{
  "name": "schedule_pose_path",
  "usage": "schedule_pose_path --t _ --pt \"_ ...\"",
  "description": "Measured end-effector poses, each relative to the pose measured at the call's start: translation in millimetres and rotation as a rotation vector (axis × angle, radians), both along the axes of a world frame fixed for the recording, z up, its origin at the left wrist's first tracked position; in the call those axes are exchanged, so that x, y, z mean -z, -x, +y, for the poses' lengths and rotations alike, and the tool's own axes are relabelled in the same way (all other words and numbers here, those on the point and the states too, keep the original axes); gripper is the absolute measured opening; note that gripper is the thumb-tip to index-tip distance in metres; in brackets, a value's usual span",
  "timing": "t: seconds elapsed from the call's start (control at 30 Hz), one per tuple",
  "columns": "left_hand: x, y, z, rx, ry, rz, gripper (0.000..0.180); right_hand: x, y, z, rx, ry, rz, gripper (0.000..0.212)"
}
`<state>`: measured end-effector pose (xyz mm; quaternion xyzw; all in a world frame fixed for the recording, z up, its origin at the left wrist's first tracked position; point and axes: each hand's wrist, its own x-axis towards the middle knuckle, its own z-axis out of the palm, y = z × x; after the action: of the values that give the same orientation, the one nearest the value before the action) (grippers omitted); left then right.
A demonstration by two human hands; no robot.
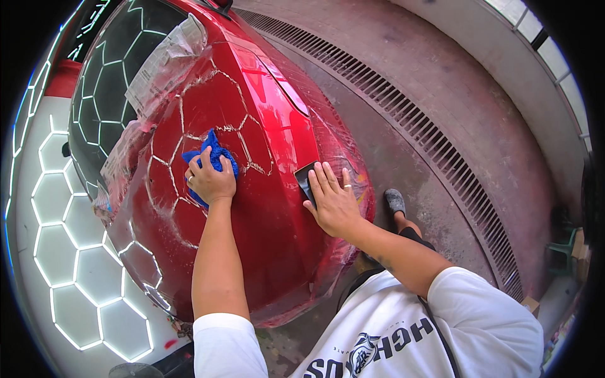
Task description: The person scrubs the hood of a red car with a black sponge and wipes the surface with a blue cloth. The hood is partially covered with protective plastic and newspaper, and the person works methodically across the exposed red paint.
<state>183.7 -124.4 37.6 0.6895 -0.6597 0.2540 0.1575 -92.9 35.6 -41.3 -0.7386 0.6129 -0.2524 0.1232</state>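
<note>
Here we have the car (268, 264), red and curved, and on it we've got a bunched blue cloth (217, 148)! Right of that we see a dark block (304, 183), clear film (334, 129) hugging the side, paper (165, 63) clinging beside the glass (112, 88).

car (271, 208): red | cloth (217, 151): blue | reflections (246, 149): white hexagons | shirt (485, 321): white

The left hand (213, 181) hides part of a blue cloth (217, 147) as the right hand (336, 205) partly covers a dark, flat block (305, 181); the view's upper edge crops the red car (268, 252).
</note>
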Motion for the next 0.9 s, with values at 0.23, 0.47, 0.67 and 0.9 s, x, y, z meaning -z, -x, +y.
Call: schedule_pose_path --t 0.23,0.47,0.67,0.9 --pt "4.2 10.9 -2.2 0.025 -0.023 0.011 0.049 -0.6 5.0 -98.0 0.098 -0.012 -0.121 0.079" --pt "0.5 8.6 -3.0 0.027 -0.022 0.031 0.049 -0.6 3.7 -78.1 0.1 0.07 -0.079 0.075" --pt "3.8 -4.2 1.7 -0.004 0.007 0.004 0.048 4.3 10.1 -32.3 -0.05 -0.023 -0.038 0.075" --pt "6.4 10.4 -9.9 0.034 -0.001 0.041 0.049 -9.2 52.6 -180.3 -0.251 0.017 -0.151 0.078"
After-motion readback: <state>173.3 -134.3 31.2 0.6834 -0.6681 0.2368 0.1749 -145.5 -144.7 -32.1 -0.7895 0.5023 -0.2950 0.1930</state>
